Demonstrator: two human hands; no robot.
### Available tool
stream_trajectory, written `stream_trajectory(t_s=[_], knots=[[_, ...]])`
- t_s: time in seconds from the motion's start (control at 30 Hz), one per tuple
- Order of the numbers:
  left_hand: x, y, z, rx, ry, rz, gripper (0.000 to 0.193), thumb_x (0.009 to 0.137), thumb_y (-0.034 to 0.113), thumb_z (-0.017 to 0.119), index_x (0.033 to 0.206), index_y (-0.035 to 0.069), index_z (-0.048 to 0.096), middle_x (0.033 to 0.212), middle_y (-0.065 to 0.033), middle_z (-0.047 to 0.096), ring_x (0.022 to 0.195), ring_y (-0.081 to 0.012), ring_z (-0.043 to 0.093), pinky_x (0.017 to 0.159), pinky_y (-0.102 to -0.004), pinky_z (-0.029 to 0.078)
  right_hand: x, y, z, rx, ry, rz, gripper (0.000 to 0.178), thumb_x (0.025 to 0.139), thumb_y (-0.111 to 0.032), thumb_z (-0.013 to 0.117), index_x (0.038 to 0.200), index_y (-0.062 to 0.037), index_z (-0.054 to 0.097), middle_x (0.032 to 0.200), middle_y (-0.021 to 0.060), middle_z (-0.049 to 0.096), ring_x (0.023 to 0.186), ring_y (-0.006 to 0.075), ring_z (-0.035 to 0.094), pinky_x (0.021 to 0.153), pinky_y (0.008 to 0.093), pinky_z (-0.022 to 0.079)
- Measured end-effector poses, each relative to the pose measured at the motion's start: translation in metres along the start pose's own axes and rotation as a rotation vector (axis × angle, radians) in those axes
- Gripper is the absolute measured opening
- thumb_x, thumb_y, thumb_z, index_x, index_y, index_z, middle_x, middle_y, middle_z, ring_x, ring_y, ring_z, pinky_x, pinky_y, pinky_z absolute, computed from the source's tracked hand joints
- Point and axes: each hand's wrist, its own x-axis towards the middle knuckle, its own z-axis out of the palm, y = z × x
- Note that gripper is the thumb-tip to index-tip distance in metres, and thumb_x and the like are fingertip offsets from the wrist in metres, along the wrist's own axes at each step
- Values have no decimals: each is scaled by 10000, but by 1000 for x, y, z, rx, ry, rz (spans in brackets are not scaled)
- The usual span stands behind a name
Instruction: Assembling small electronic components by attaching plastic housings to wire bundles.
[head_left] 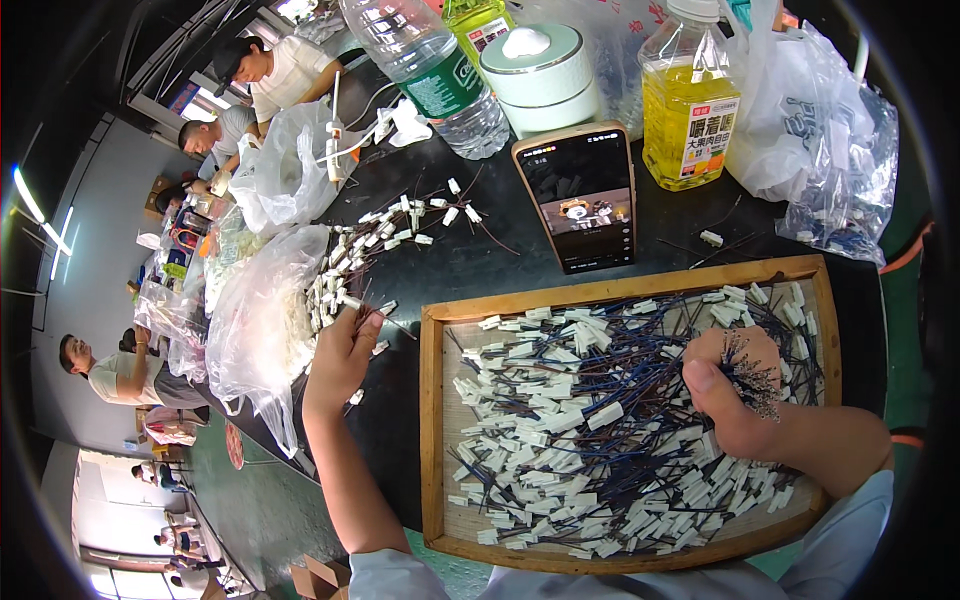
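Note:
My right hand point(730, 395) is closed around a bundle of thin dark wires point(752, 375), whose bare metal tips fan out past the fingers. It is over a wooden-framed tray point(432, 420) spread with many dark wires that end in white plastic connectors point(540, 440). My left hand point(343, 362), left of the tray, pinches a white connector point(352, 301) with a thin wire at the edge of a loose pile of wired white connectors point(375, 235). The fingers partly hide that piece.
A clear plastic bag point(262, 320) of pale pieces lies left of the pile. Behind the tray stand a propped phone point(580, 200), a water bottle point(440, 85), a pale green canister point(540, 85) and a yellow drink bottle point(690, 110). More plastic bags point(815, 120) sit back right. Several people work farther left.

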Motion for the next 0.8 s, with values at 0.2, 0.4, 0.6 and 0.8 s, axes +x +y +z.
stream_trajectory(t_s=[0.2, 0.4, 0.6, 0.8], knots=[[0, 4, 1, -69, -56, 41, 303, 881, 264, 621, 810, -9, 512, 583, -54, 447, 550, -113, 359, 505, -305, 334, -2, 1, 1, 24, 19, -10, 320, 877, -94, 561, 594, -32, 423, 475, 25, 356, 398, 98, 324, 406, 270, 237], [5, 16, 4, 152, 122, -67, 387, 834, 278, 678, 660, -19, 500, 495, -73, 409, 476, -136, 346, 463, -323, 321, -1, -1, 1, 7, -1, -17, 320, 882, -95, 559, 599, -26, 426, 480, 23, 357, 405, 95, 329, 409, 268, 237], [4, 2, 4, 145, 134, -28, 366, 844, 254, 657, 649, -21, 516, 489, -111, 444, 439, -222, 354, 456, -343, 332, -1, -1, 0, -20, -15, 2, 325, 887, -128, 566, 605, -26, 442, 483, 26, 359, 410, 91, 330, 412, 269, 237], [-10, 17, -9, 399, -33, -85, 153, 863, 221, 573, 884, 80, 627, 658, -169, 603, 593, -329, 585, 554, -431, 427, 1, -1, 1, -32, -18, -12, 338, 888, -144, 572, 599, -24, 445, 481, 25, 371, 412, 94, 330, 410, 273, 239]])
